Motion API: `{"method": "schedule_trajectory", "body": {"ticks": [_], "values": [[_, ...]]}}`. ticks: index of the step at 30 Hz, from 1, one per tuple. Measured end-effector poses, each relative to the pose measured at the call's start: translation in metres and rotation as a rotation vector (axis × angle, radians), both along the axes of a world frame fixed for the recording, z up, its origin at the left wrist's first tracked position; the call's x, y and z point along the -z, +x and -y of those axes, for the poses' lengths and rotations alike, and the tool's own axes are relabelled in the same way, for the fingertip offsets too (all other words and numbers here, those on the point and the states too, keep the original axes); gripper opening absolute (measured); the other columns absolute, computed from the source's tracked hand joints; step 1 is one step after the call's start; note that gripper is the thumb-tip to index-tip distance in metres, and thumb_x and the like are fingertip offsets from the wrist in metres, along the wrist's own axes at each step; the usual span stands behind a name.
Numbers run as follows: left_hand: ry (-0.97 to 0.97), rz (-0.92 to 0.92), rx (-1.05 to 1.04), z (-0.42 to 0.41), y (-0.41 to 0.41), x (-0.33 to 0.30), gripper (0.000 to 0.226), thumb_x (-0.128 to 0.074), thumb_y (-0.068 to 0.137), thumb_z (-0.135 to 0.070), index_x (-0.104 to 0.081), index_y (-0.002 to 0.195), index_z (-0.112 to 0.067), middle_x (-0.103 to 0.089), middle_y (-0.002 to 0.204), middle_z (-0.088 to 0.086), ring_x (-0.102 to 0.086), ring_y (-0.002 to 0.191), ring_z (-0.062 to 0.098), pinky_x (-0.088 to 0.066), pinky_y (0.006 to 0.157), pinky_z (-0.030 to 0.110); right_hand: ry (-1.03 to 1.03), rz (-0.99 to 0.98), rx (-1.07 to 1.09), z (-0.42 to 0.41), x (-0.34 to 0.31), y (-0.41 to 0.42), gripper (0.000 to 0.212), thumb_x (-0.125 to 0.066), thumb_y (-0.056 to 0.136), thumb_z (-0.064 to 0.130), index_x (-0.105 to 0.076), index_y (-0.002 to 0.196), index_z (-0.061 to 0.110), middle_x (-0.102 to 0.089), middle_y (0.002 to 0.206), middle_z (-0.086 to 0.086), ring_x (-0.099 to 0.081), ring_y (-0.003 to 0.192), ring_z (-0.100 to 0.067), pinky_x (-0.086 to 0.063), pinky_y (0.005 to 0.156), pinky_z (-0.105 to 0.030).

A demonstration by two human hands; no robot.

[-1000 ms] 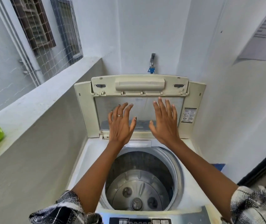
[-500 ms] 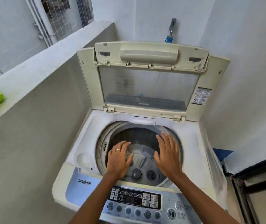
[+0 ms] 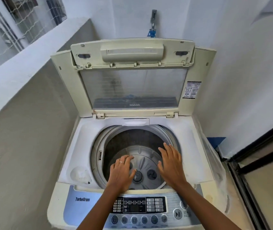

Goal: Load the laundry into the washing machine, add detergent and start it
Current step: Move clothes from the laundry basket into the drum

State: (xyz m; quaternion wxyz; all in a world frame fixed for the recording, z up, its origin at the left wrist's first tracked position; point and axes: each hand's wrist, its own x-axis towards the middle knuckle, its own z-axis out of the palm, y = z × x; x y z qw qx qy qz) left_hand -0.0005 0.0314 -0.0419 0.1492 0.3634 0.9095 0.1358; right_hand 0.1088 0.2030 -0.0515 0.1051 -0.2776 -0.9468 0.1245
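Note:
A cream top-loading washing machine (image 3: 69, 151) stands below me with its folding lid (image 3: 132, 67) raised upright against the back wall. The steel drum (image 3: 132, 140) holds no laundry; its grey pulsator shows at the bottom. My left hand (image 3: 122, 173), with a ring on one finger, hovers palm down over the front of the drum opening with fingers loosely spread. My right hand (image 3: 170, 165) hovers beside it on the right, fingers straight. Neither hand holds anything. The control panel (image 3: 140, 208) with its buttons lies under my forearms. No laundry or detergent is in view.
A grey parapet wall with a white ledge (image 3: 24, 63) runs along the left. A tap with a blue fitting (image 3: 152, 25) sits on the back wall. A dark-framed glass door (image 3: 257, 163) stands at the right, close to the machine.
Both hands came down from the raised lid to over the drum opening. My view moved back and down, so the control panel now shows; the green basket on the ledge left the frame.

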Motion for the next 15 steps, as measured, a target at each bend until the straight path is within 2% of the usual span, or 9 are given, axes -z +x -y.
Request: {"method": "schedule_trajectory", "body": {"ticks": [9, 15], "values": [[0.057, 0.078, 0.118, -0.031, 0.019, 0.000, 0.051, -0.044, 0.094, -0.042, -0.030, 0.142, -0.030, -0.031, 0.148, -0.008, -0.031, 0.135, 0.015, -0.029, 0.108, 0.037, -0.035, -0.084, 0.139, -0.007, -0.013, 0.016, 0.049, -0.053, 0.078, 0.023, -0.056, 0.125, 0.011, -0.053, 0.136, -0.015, -0.047, 0.128, -0.035, -0.038, 0.103, -0.050], [0.154, 0.092, 0.121, -0.076, 0.042, -0.008, 0.046, -0.045, 0.095, -0.039, -0.035, 0.138, -0.027, -0.040, 0.143, -0.004, -0.038, 0.130, 0.017, -0.032, 0.104, 0.034, -0.035, -0.186, 0.131, -0.033, -0.019, 0.037, 0.044, -0.055, 0.076, 0.018, -0.058, 0.120, 0.011, -0.057, 0.131, -0.015, -0.052, 0.122, -0.036, -0.041, 0.099, -0.050]]}}
